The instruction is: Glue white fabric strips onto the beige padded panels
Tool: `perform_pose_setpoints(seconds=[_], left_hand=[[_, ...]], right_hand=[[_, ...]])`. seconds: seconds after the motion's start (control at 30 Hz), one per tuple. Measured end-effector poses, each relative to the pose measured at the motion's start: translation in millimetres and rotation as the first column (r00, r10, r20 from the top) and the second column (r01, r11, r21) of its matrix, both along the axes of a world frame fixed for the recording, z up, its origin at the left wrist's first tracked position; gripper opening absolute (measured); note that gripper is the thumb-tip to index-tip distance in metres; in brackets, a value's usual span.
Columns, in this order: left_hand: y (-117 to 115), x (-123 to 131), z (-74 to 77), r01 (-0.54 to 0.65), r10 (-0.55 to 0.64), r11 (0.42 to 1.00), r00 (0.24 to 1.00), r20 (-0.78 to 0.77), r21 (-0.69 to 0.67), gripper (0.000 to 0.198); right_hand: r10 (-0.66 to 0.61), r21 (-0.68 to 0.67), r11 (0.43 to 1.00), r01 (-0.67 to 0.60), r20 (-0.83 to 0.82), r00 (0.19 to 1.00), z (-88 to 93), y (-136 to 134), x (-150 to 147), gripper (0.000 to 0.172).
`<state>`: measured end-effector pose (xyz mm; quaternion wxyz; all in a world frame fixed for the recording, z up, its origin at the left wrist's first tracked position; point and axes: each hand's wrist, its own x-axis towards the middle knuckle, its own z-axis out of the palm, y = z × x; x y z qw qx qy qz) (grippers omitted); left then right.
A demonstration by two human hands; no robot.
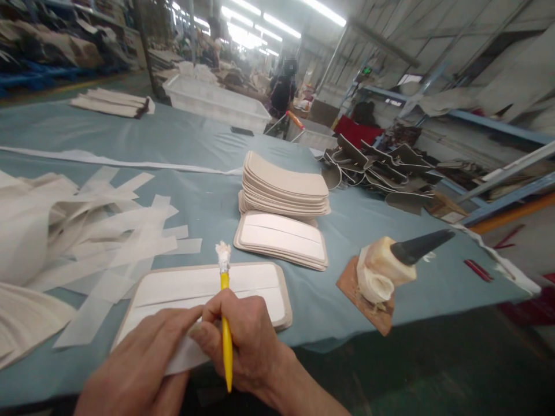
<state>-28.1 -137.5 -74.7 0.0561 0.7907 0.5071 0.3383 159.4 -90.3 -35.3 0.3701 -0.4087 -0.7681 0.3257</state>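
My right hand (247,335) is closed round the yellow handle of a glue brush (224,289). The brush's bristles, caked in white paste, point up and away over a beige panel with a white face piece (255,283). My left hand (143,358) rests over the near left part of this panel, fingers together and thumb beneath. Between its fingers and thumb shows a white strip (187,355), partly covered by both hands. Behind the panel lies a short stack of similar panels (284,237). To the right, a paste-crusted container (377,271) with a dark spout or handle sits on a brown board.
Loose translucent strips (151,225) and beige fabric pieces (21,225) spread across the left. A taller stack of beige panels (286,185) stands mid-table, with dark curved pieces (377,167) heaped behind it. A white bin (217,101) and a person (281,92) are farther back.
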Motion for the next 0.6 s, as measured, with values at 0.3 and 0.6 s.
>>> perform_pose_setpoints(seconds=[0.3,0.6], left_hand=[[47,43,40.8,0.136,-0.134,0.991,0.984,-0.117,0.015,0.048],[133,98,47.9,0.257,-0.293,0.956,0.877,-0.381,-0.142,0.053]], right_hand=[[-0.191,0.163,0.963,0.216,-0.156,0.969,7.7,13,46,0.039],[-0.543,-0.197,0.825,0.529,-0.536,0.647,17.1,91,123,0.039]])
